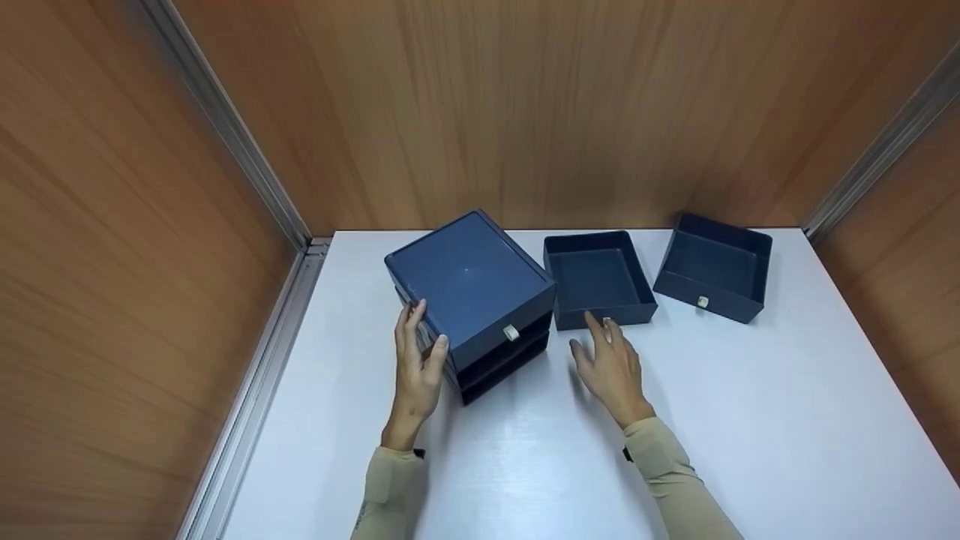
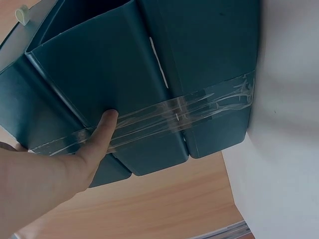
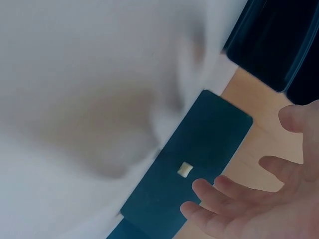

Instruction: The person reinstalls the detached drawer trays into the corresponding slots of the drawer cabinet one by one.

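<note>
A dark blue stacked drawer unit (image 1: 469, 270) stands turned at an angle; its top drawer is in place with a pale pull tab (image 1: 511, 332), and dark open slots show below. My left hand (image 1: 417, 371) rests along its left side, fingers extended. In the left wrist view, a fingertip touches the side wall (image 2: 99, 79), crossed by clear tape (image 2: 214, 102). My right hand (image 1: 611, 367), with spread, relaxed fingers, holds nothing. It is close to the front wall of a loose drawer (image 1: 634, 315). That drawer's front shows a pale tab (image 3: 185, 170) in the right wrist view.
A second loose drawer (image 1: 727, 304) with a pale tab lies farther right, near the table's back edge. Everything stands on a white table (image 1: 525, 465). Wood-grain panels (image 1: 525, 112) rise behind and at both sides, with metal rails (image 1: 232, 135) at the corners.
</note>
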### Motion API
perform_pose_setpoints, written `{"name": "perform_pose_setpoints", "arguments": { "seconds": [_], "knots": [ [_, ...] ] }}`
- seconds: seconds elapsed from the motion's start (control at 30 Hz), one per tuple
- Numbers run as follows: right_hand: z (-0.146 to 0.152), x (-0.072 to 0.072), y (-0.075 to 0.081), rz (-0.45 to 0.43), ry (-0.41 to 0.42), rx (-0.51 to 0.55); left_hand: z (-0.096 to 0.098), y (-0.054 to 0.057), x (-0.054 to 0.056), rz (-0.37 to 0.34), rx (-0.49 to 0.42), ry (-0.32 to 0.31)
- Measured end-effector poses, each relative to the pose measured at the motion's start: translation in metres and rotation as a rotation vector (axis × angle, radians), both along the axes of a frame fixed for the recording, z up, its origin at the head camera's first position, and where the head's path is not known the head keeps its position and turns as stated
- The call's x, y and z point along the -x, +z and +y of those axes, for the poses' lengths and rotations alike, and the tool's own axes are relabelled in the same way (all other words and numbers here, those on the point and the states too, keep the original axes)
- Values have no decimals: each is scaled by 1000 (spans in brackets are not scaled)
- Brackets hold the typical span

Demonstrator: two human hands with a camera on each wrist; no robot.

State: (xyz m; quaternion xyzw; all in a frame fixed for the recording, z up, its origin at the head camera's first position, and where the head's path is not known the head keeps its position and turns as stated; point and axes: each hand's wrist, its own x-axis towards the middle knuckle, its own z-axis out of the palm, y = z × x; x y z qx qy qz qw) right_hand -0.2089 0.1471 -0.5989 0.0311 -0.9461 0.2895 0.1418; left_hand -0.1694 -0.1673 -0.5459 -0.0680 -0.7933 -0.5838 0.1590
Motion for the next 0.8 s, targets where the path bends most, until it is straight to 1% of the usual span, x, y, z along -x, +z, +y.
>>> {"name": "perform_pose_setpoints", "arguments": {
  "seconds": [0.33,0.6,0.8],
  "knots": [
    [11,12,-8,-131,-29,-21,1,0,-1,3,-18,-8],
    [15,20,-9,-168,-44,-27,1,0,0,0,-15,-4],
    [16,27,-9,-133,-41,-69,1,1,-2,-11,2,8]
  ]
}}
